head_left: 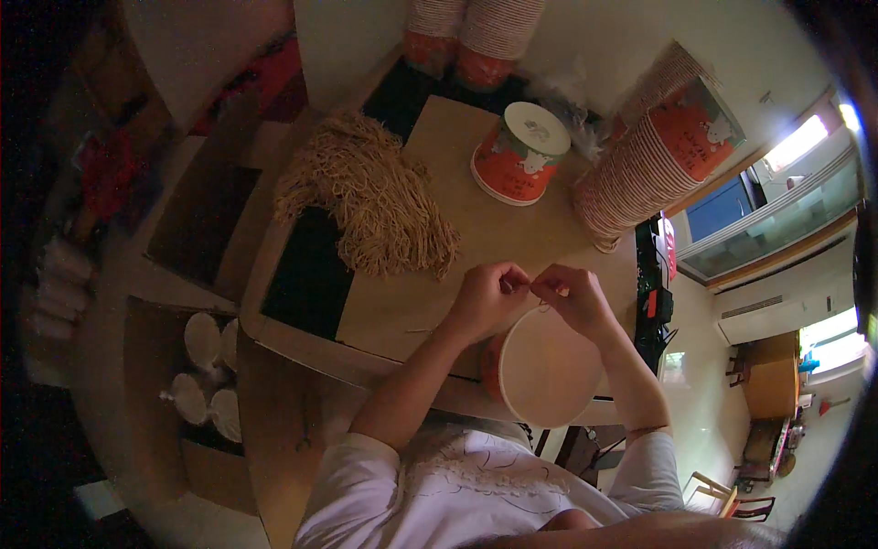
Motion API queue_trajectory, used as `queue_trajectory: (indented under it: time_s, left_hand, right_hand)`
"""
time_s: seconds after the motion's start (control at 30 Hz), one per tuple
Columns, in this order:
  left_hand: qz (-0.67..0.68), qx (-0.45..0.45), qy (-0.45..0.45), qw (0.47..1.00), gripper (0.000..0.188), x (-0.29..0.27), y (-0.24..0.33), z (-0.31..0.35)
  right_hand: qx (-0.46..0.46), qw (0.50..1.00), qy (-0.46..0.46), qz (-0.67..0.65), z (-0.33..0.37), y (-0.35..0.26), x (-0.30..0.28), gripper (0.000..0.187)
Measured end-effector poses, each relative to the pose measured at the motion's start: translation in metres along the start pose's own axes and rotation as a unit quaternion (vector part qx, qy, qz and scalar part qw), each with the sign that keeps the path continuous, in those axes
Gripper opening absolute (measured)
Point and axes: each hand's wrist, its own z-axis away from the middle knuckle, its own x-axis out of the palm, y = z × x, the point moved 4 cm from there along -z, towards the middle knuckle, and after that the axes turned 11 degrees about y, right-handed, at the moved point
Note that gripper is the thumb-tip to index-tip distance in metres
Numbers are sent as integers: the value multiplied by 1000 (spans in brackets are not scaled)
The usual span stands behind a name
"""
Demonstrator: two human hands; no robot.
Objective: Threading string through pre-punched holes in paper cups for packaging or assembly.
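Above the rim of a paper bucket (pixel 553 371) near the table's front edge, both my hands are pinched close together. My left hand (pixel 489 297) and my right hand (pixel 578 297) grip a thin tan cord (pixel 543 307), of which only a small loop shows between the fingertips. The bucket's round pale face is turned up toward me, with a strip of its orange side visible at the left. Beyond my left hand lies a large loose heap of tan cords (pixel 375 201). Another orange and green bucket (pixel 519 163) stands farther back, narrow end up.
A tall tilted stack of nested buckets (pixel 645 160) is at the right, with clear plastic (pixel 572 101) beside it. More stacks (pixel 494 41) stand at the back. Left of the table, a cardboard box (pixel 174 320) holds several round pale pieces (pixel 203 341).
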Motion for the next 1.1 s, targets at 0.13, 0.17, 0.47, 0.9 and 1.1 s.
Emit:
queue_trajectory:
  time_s: [0.13, 0.17, 0.47, 0.9, 1.1]
  left_hand:
    - [6, -26, 23, 999, 12, -4, -4, 2]
    - [-7, -39, 13, 999, 14, -5, -4, 2]
    - [128, -85, -7, 988, 18, -5, -19, 2]
    - [110, -149, -10, 983, 12, -10, -15, -2]
    - [175, -156, -5, 972, 22, -5, -5, 4]
  right_hand:
    - [-15, 1000, 0, 0, 0, -5, -1, 8]
    - [-15, 1000, 1, 0, 0, -5, -1, 8]
    - [-36, 999, 11, 7, -2, -10, -2, 10]
    - [-26, 998, 24, 47, -4, -8, -3, 12]
    - [-38, 994, 70, 81, -2, -8, -1, 16]
